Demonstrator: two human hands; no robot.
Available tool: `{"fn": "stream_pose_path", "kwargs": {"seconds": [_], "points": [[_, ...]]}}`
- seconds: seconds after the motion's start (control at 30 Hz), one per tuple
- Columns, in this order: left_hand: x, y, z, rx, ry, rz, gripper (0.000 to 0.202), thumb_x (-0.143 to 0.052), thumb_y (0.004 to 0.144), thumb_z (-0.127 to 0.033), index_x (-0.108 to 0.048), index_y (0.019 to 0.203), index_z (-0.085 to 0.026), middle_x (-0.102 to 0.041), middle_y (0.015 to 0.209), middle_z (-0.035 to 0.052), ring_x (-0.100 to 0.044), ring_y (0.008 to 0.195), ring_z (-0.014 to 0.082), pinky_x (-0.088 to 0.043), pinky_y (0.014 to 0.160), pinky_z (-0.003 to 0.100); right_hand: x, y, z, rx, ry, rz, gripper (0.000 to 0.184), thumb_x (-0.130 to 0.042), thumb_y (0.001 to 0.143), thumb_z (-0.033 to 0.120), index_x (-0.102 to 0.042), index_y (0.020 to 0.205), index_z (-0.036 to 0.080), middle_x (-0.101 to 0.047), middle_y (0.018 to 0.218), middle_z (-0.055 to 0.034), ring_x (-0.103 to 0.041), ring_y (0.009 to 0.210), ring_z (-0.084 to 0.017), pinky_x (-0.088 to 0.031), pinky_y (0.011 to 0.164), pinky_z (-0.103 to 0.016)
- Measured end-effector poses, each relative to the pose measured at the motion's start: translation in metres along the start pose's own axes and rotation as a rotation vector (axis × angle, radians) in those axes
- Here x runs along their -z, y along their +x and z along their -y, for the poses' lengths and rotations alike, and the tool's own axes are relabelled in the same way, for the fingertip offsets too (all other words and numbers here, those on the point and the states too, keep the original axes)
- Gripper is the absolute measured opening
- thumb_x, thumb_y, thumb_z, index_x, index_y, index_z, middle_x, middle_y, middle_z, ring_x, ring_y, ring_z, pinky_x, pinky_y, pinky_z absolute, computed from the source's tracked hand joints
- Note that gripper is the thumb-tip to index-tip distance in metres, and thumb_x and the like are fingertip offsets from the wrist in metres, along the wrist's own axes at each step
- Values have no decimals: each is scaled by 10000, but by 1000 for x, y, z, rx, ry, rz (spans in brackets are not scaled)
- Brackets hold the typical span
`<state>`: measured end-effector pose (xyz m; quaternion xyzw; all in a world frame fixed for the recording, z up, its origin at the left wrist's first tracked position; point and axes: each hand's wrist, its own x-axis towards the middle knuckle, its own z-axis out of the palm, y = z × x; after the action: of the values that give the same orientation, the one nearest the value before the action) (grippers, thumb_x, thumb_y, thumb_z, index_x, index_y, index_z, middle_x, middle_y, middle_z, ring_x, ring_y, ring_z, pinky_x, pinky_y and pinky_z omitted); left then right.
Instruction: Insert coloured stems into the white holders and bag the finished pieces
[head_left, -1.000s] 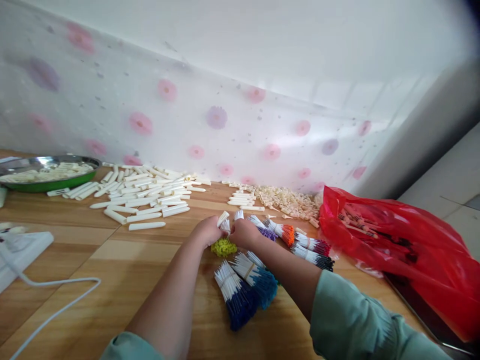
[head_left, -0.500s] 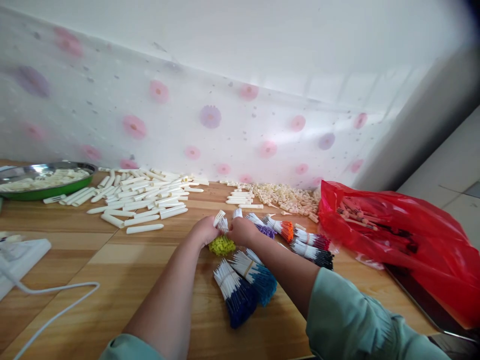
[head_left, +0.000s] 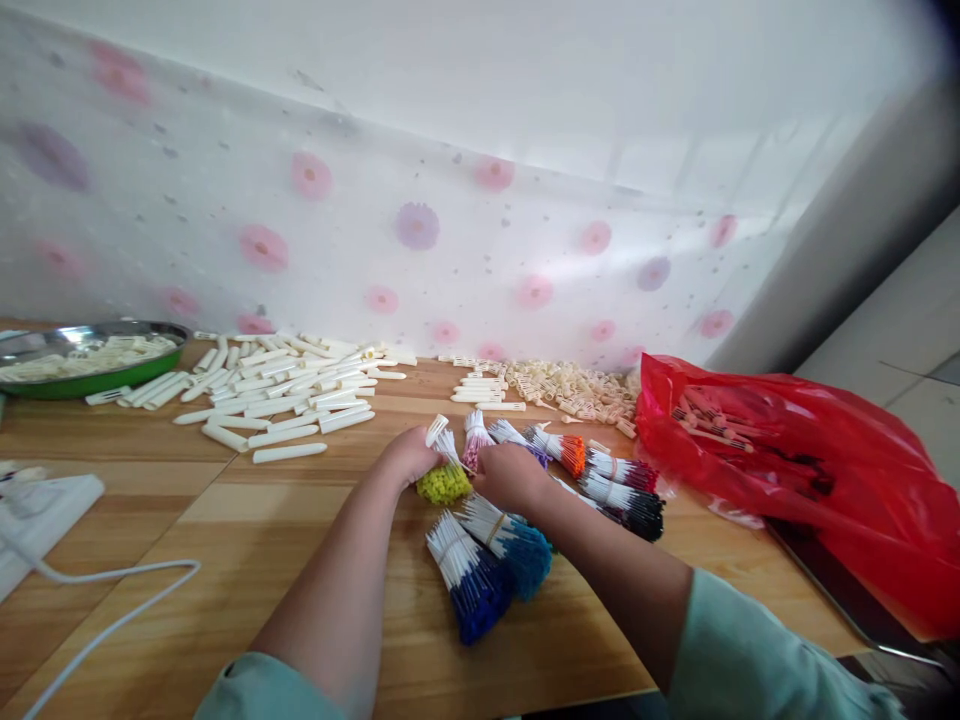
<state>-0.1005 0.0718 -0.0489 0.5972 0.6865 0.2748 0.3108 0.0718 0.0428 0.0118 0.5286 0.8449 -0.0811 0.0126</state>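
My left hand (head_left: 411, 457) is closed around a white slotted plastic pen part (head_left: 436, 430), held upright beside the yellow-tipped bundle of pen refills (head_left: 444, 484). Just to its right, the fingers of my right hand (head_left: 514, 478) are pinched together, and what seems to be a thin pen refill (head_left: 467, 468) sticks out from them toward the yellow bundle. Behind the right fingers stands a pink-tipped bundle (head_left: 475, 440). Nearer to me lie a dark blue bundle (head_left: 472, 585) and a light blue bundle (head_left: 514, 545), each white at one end.
White pen barrels (head_left: 289, 395) are heaped at the back left, beside a green-sided metal tray (head_left: 90, 380). Small cream parts (head_left: 570, 390) lie along the wall. Orange (head_left: 566, 450) and black (head_left: 634, 505) bundles rest before a red plastic bag (head_left: 780, 460). A white power strip (head_left: 52, 520) is left.
My right hand has moved slightly right and down, away from the yellow bundle, uncovering the pink bundle. My left hand stays nearly in place with the slotted pen part.
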Motion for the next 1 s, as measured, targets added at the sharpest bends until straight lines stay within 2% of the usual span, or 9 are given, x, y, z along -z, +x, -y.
{"fn": "stream_pose_path", "kwargs": {"seconds": [0.1,0.23,0.33,0.4,0.5,0.57,0.67,0.73,1.0], "points": [[8,-5,-7,16,3,-5,312,-556,888,-305,-549,1158,-147,-590,1147,86,-606,961,207,-523,807,410,17,-30,-22,41,65,-88,112,-558,715,153,-669,707,155,-679,712,-84,-613,686,-214,-382,589,-269],[18,-22,-32,-62,-42,-132,268,-570,832,-318,-612,993,-108,-653,939,97,-608,869,232,-480,714,337,34,-54,-50,145,221,-182,121,-531,712,116,-631,666,167,-588,611,5,-502,581,-117,-315,539,-218],[9,-43,-57,-222,-145,-28,245,-612,756,-370,-656,843,-146,-666,754,31,-613,740,197,-446,624,260,37,-57,-60,227,349,-210,95,-552,728,127,-634,700,164,-547,610,34,-468,574,-88,-319,529,-190],[-2,-55,-69,-314,-214,127,206,-710,643,-333,-667,741,-157,-659,679,-1,-605,672,172,-441,592,229,35,-55,-62,260,411,-226,79,-565,737,136,-640,732,160,-539,624,39,-459,571,-79,-325,520,-181],[-14,-66,-78,-375,-292,200,170,-682,666,-316,-634,690,-154,-618,645,-17,-557,607,131,-425,564,214,26,-46,-63,287,584,-268,59,-582,734,134,-637,723,152,-551,635,31,-467,572,-80,-349,521,-185],[-17,-68,-80,-374,-370,214,173,-636,715,-315,-598,672,-152,-559,589,-35,-482,510,92,-376,491,194,17,-38,-64,333,893,-282,42,-621,730,168,-647,761,158,-599,678,14,-525,611,-97,-409,568,-205],[-16,-69,-79,-320,-557,236,188,-611,747,-314,-555,669,-153,-494,539,-59,-362,419,51,-280,407,168,3,-27,-68,411,1441,-247,206,-699,715,242,-664,913,196,-669,756,1,-611,666,-119,-490,642,-251],[-16,-69,-79,-282,-646,238,190,-619,746,-315,-550,677,-151,-502,552,-56,-352,413,42,-273,393,160,-5,-23,-70,414,1635,-237,236,-720,720,256,-682,949,214,-693,756,2,-636,653,-115,-516,646,-255],[-26,-69,-79,-251,-716,320,240,-633,760,-371,-560,705,-148,-551,592,-34,-354,399,35,-294,392,167,-13,-24,-75,382,1677,-307,113,-731,739,276,-713,822,201,-702,689,3,-654,622,-117,-542,626,-246]]}}
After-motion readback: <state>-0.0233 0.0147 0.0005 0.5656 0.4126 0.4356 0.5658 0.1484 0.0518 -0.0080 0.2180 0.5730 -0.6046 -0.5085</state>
